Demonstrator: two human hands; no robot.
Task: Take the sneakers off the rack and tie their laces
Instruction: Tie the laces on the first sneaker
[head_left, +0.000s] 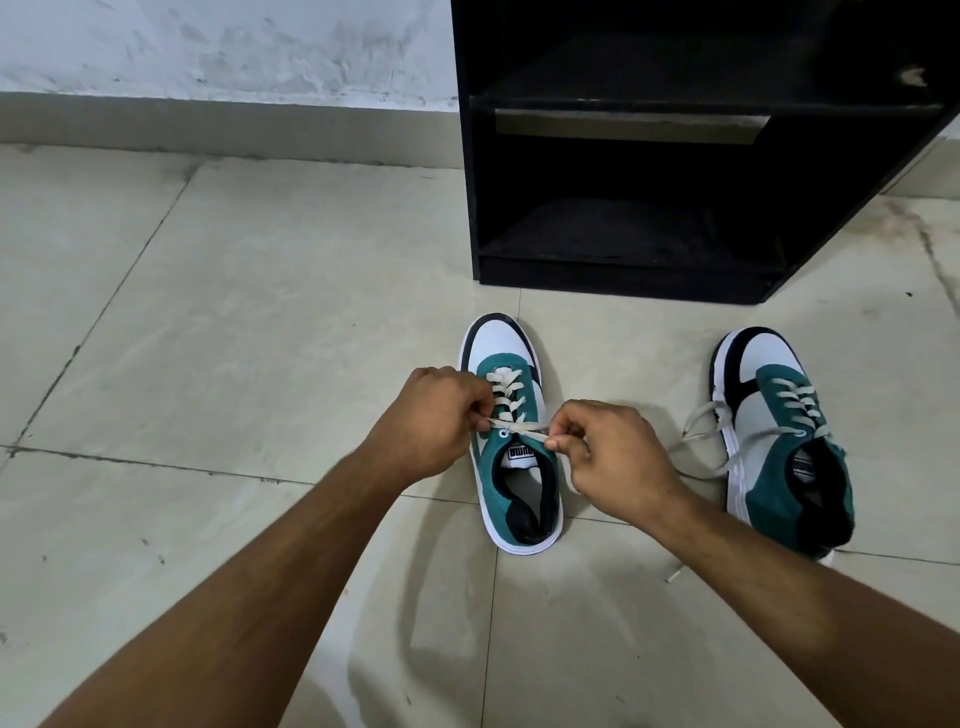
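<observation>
Two lace ends are pulled across the left sneaker (511, 441).
One is pinched by the left hand (431, 421), the other by the right hand (608, 457).

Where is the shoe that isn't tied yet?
In the head view, the untied sneaker sits on the floor at the right, beside the sneaker being tied, in front of the black rack.

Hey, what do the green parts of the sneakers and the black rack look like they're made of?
Green panels on the sneaker: likely suede, matte and slightly fuzzy, no shine. Black rack: probably painted or laminated board, flat matte panels with a chipped pale spot at upper right.
</observation>
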